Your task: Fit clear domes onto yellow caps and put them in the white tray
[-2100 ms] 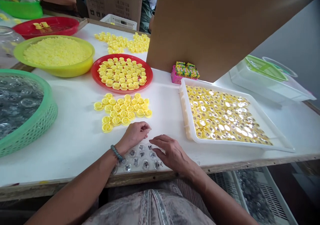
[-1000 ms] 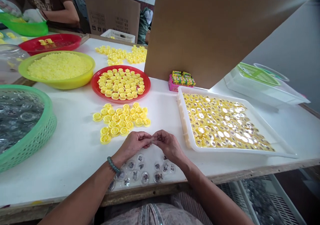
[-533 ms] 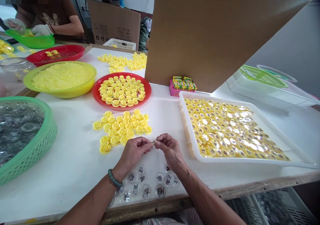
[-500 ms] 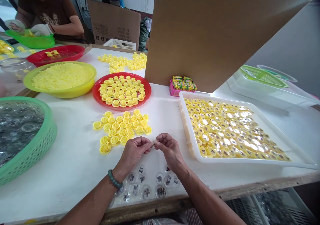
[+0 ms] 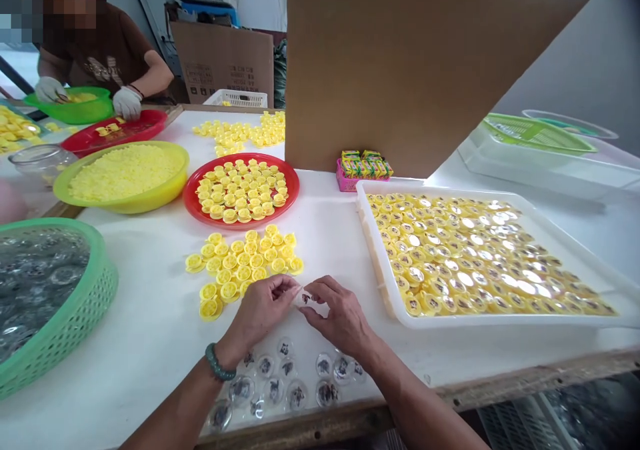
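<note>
A small clear plastic disc with a dark printed figure (image 5: 304,298) is held up above the table between my two hands. My left hand (image 5: 264,307) pinches its left edge with thumb and forefinger. My right hand (image 5: 341,311) has its thumb below and its forefinger above, touching the disc's right side. Below my hands, several similar clear printed discs (image 5: 297,394) lie spread near the table's front edge. Beyond my left hand sits a loose group of yellow round pieces (image 5: 243,259).
A white tray (image 5: 364,237) of yellow pieces with shiny printed tops stands right. On the left are a green basket (image 5: 95,290) of clear parts, a yellow basin (image 5: 125,200) and a red plate (image 5: 200,215). A cardboard panel (image 5: 380,70) rises behind. A gloved co-worker (image 5: 115,50) sits far left.
The right thumb and forefinger have spread apart around the disc, whose printed face now shows. The co-worker's one gloved hand has moved from the green bowl to the far red plate.
</note>
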Demonstrator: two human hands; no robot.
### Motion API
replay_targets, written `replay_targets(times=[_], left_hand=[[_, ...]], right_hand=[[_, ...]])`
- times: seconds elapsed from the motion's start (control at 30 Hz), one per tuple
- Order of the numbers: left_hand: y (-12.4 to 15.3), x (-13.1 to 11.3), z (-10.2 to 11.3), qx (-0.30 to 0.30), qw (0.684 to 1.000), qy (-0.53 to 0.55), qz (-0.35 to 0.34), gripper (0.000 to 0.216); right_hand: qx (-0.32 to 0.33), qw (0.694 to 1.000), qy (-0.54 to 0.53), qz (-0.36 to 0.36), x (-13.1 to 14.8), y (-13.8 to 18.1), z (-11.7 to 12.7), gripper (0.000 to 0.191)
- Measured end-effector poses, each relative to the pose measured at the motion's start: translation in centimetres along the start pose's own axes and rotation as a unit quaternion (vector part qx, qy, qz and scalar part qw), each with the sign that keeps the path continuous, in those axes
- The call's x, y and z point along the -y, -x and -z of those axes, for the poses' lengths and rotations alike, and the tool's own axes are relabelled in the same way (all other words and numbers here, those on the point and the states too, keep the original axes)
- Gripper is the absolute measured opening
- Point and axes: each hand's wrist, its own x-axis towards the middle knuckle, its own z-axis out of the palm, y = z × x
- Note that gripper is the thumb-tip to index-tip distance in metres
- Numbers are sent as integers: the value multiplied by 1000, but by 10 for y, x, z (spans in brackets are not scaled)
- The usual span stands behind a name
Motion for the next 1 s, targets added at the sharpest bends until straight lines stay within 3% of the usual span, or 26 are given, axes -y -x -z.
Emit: replay_targets(times=[0.1, 0.2, 0.3, 0.67, 1.0], left_hand=[[-10, -8, 16, -59, 961, -240, -123, 22], [-23, -12, 26, -10, 900, -391, -190, 25], [-29, -13, 27, 37, 872, -450, -188, 23], [-31, -14, 26, 66, 864, -467, -176, 22], [-12, -20, 13, 86, 894, -419, -135, 25]], right_hand=[[-31, 999, 13, -29, 0, -1, 2, 20], [-56, 997, 4, -49, 0, -2, 3, 21], [-67, 996, -6, -54, 0, -1, 4, 21], [-79, 995, -29, -43, 1, 0, 8, 25], [-77, 996, -21, -46, 3, 0, 13, 24]])
